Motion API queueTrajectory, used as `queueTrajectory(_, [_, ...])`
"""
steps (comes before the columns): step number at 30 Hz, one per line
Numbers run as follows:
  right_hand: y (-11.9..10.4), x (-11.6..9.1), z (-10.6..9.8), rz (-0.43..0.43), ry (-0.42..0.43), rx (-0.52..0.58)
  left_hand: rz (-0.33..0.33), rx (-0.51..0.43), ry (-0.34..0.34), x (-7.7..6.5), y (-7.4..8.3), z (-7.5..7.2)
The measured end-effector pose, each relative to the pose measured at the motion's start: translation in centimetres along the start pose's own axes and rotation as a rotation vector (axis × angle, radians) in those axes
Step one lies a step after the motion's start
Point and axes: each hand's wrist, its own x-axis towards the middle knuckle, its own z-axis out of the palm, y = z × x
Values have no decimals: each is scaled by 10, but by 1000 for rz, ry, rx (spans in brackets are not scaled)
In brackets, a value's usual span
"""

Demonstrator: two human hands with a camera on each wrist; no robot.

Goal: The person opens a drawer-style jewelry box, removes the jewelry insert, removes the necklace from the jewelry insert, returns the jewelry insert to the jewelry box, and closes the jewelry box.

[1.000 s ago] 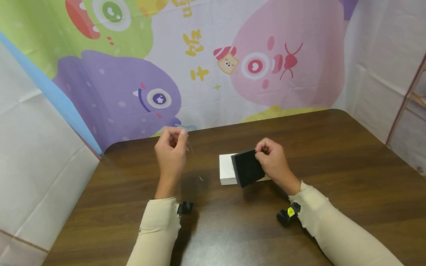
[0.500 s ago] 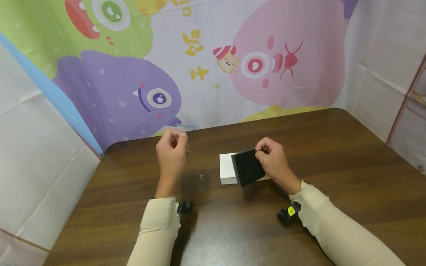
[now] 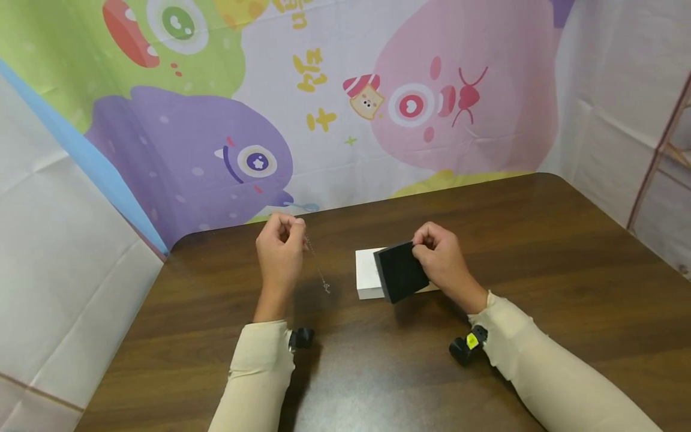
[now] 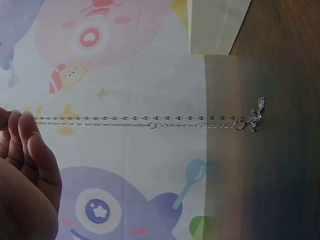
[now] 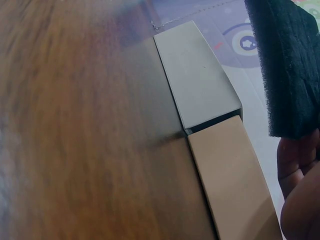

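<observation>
My left hand pinches a thin silver necklace between thumb and fingertips. It dangles in doubled strands above the table. In the left wrist view, a ring clasp and a small sparkling pendant show at its lower end. My right hand pinches a square black foam pad by its upper right corner, tilted. Behind and below the pad, a white box part lies on the table, partly covered in the head view. A tan box part sits beside it in the right wrist view, a dark narrow gap between them.
The brown wooden table reaches back to a cartoon-printed cloth. Pale cloth panels hang at both sides. A small black camera is strapped at each wrist.
The necklace swings less and hangs more clearly visible. My left hand has shifted slightly down and right. My right hand and the foam pad stay almost where they were.
</observation>
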Motion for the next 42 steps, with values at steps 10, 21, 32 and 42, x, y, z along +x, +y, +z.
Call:
queueTrajectory(10, [0, 0, 0, 12, -3, -3, -26, 21, -9, -1, -6, 0])
queueTrajectory(21, [41, 5, 1, 31, 9, 0, -41, 35, -16, -3, -9, 1])
queueTrajectory(32, [15, 2, 1, 17, -3, -25, -56, 62, -22, -4, -16, 1])
queueTrajectory(42, [21, 2, 0, 19, -4, -33, -75, 104, -43, -5, -18, 1])
